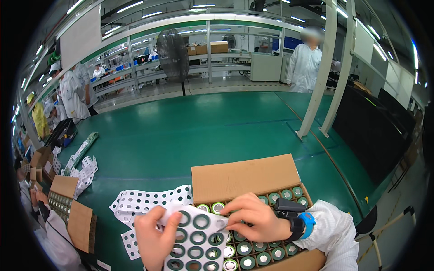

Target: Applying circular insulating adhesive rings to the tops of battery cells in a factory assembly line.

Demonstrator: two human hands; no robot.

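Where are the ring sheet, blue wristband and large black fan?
Ring sheet (187, 244), head view: white backing between rings.
Blue wristband (309, 225), head view: outer surface.
Large black fan (172, 54), head view: its grille.

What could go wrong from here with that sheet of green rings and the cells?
The sheet of green rings, held in the left grip, overlaps the box of cylindrical cells; a ring could land off-centre. The right grip, at the sheet's upper right corner, might crease or tear it. The loose perforated white strip beside it might snag.
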